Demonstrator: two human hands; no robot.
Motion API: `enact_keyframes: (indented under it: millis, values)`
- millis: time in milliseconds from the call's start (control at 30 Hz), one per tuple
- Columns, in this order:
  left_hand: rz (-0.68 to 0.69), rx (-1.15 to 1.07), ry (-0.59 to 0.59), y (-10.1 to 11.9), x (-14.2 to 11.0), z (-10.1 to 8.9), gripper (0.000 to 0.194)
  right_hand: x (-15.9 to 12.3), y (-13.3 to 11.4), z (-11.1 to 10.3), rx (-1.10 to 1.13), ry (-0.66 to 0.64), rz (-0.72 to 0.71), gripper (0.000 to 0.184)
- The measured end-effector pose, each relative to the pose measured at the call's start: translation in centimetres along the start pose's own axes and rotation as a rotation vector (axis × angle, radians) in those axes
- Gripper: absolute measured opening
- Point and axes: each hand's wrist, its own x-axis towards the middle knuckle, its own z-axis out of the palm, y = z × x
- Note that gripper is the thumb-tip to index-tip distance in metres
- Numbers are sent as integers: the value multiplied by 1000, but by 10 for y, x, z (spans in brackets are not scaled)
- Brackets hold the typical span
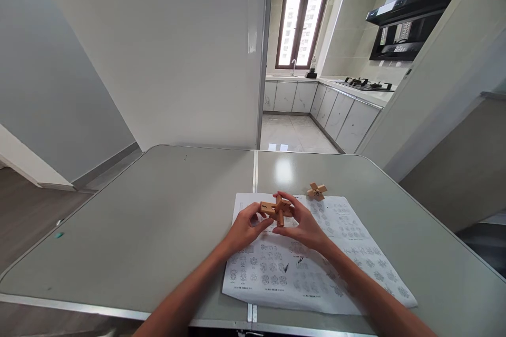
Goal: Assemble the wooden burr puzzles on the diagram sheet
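Note:
Between my two hands is a wooden burr puzzle of crossed, notched sticks, held above a printed sheet. My left hand pinches the end of the stick that points left, which bears a dark mark. My right hand grips the crossed sticks from the right, index finger at the top and thumb below. Fingers hide part of the joint. The instruction sheet lies under both hands, covered in small line diagrams and a few handwritten black marks.
A second wooden burr puzzle sits at the sheet's far edge. The grey folding table has a metal seam down its middle. A small teal bit lies near the left edge. Beyond the table are a white wall and a kitchen doorway.

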Motion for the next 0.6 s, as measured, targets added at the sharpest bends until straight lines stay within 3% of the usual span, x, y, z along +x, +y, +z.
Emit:
enact_keyframes:
  millis: [300, 467, 600]
  values:
    - [-37, -150, 6, -6, 1, 2, 39, -1, 1, 6, 47, -64, -11, 89]
    - [0, -192, -64, 1, -1, 3, 27, 1, 3, 2, 66, -32, 34, 91]
    - [-7, -175, -51, 2, -2, 4, 18, 2, 8, 0, 83, -24, 57, 92]
